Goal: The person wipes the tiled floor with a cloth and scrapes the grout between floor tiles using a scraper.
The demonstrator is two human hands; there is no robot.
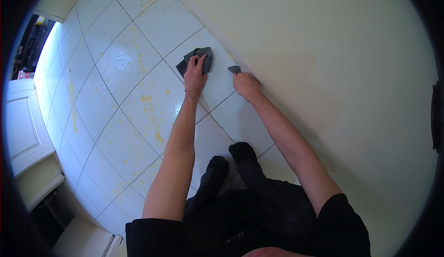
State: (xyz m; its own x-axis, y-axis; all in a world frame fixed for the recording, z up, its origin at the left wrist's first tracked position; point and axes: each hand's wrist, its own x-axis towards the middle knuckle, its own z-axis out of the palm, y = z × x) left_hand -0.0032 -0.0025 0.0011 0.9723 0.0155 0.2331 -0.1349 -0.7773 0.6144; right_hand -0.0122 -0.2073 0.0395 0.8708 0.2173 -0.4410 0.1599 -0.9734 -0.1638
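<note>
My left hand (pixel 196 74) is closed on a folded dark grey cloth (pixel 206 55), its fingers bent into the folds. The cloth lies on or just above the white tiled floor (pixel 178 23), close to the foot of the wall. To the right of it, my right hand (pixel 247 85) grips what looks like a small scraper (pixel 234 69). Only its grey, flared blade shows past the fingers, pointing up and left; the handle is hidden in the fist. Yellow spots and smears (pixel 146 99) are scattered over the tiles left of my arms.
A plain pale wall (pixel 342 49) rises along the right side. My feet in dark socks (pixel 243 152) stand on the tiles below the hands. At the left are a white panelled cabinet door (pixel 28 123) and an opening with dark items (pixel 34 39).
</note>
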